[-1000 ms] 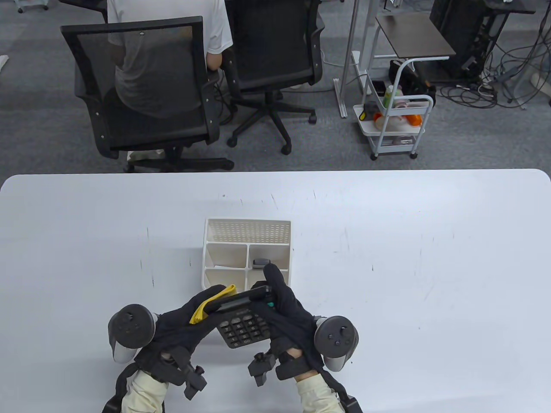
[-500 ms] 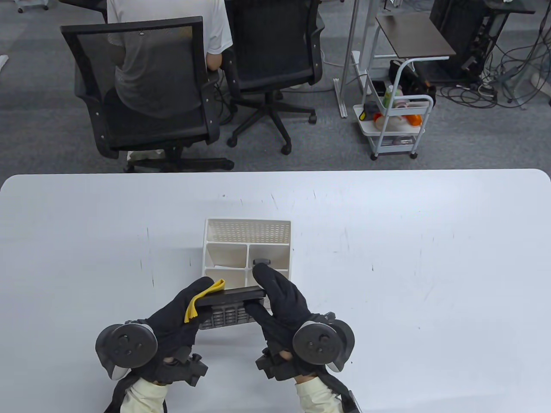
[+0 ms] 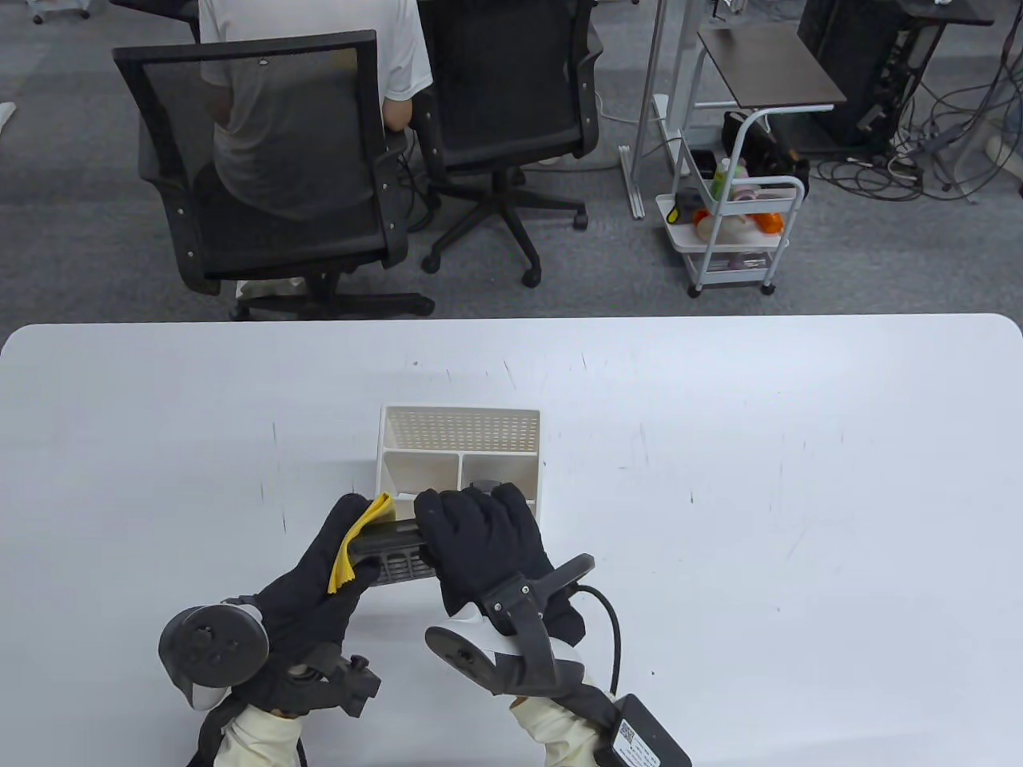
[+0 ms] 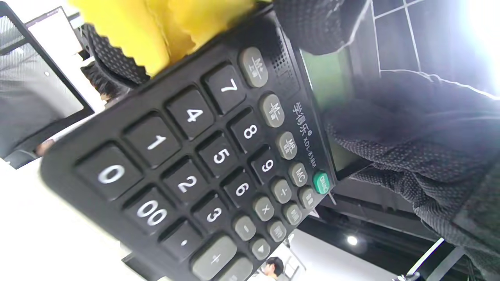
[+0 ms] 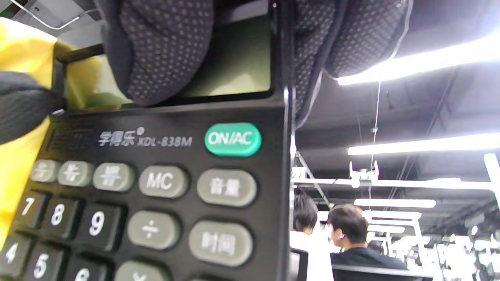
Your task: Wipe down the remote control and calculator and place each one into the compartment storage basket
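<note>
A black calculator (image 3: 393, 553) is held between both hands just in front of the white compartment basket (image 3: 459, 422). It is tipped with its keys (image 4: 187, 156) facing me. My left hand (image 3: 352, 531) pinches a yellow cloth (image 3: 357, 543) around the calculator's left end. My right hand (image 3: 471, 511) grips the right end, with fingers (image 5: 168, 47) lying across the display. The cloth (image 4: 156, 27) covers the corner above the 7 key. A dark remote control (image 3: 485, 484) stands in the basket's right middle compartment, mostly hidden behind my right hand.
The basket has a perforated back wall and several compartments, and its front ones are hidden by the hands. Beyond the table's far edge stand two office chairs (image 3: 264, 160), one with a seated person, and a white trolley (image 3: 731, 232).
Both hands carried the calculator forward to the basket's front and tipped its keys towards me. The right hand rolled over on top, so its tracker now points at me.
</note>
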